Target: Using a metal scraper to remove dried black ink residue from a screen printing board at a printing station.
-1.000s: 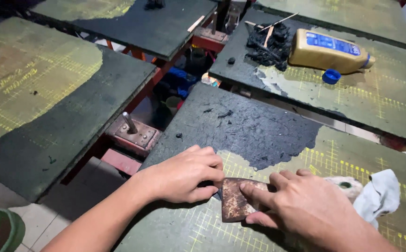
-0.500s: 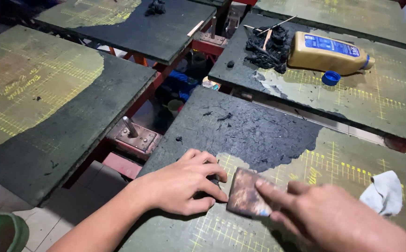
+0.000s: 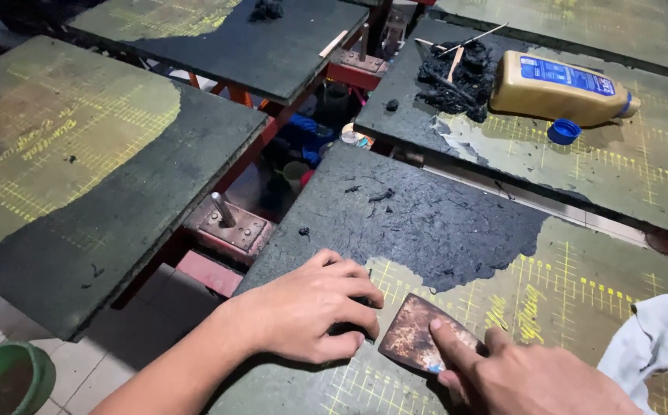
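**Scraping dark residue off a gridded work board**

A head-worn camera looks down on a flat green board printed with a yellow grid (image 3: pixel 580 292), part of it caked with a rough black coating (image 3: pixel 426 223). Everything below is placed relative to this board.

On the board's near half, the right hand (image 3: pixel 534 380) presses a rusty, flat metal scraper blade (image 3: pixel 418 338) against the surface. Its index finger lies stretched along the top of the blade while the other fingers fold around the handle end, which the hand hides. The blade's front edge sits just short of the ragged border where the black coating meets bare green.

The left hand (image 3: pixel 311 307) rests on the board just beside the scraper, palm down, fingers curled under in a loose fist and holding nothing, steadying the board.

A crumpled white cloth (image 3: pixel 645 346) lies at the board's near right corner. On the neighbouring board beyond, a tan plastic bottle (image 3: pixel 561 88) lies on its side, its blue cap (image 3: pixel 563 132) off and just beside it, near a heap of black scrapings (image 3: pixel 457 73).

To scrape well here, it seems wise to keep the blade at a low angle, with firm, even fingertip pressure, pushing under the coating's edge so it lifts in sheets without gouging the grid, and keeping the bracing hand out of the blade's path.
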